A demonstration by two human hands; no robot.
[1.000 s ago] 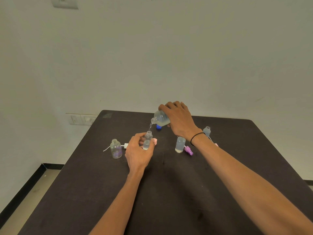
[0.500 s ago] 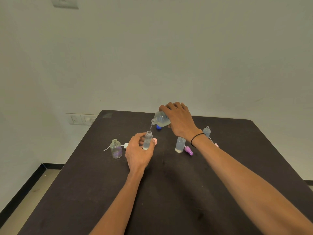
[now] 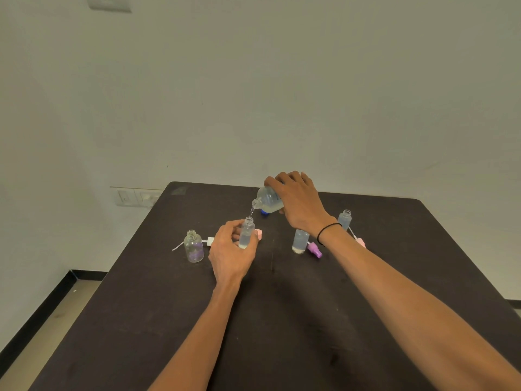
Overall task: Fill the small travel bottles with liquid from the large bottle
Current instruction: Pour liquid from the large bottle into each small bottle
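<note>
Right hand is curling its fingers over the large bottle, tipping it leftward; a thin stream is falling into the slim travel bottle, which left hand is pinching upright mid-table. Label unreadable. Three more small bottles are standing nearby, open tabletop on the near side
</note>
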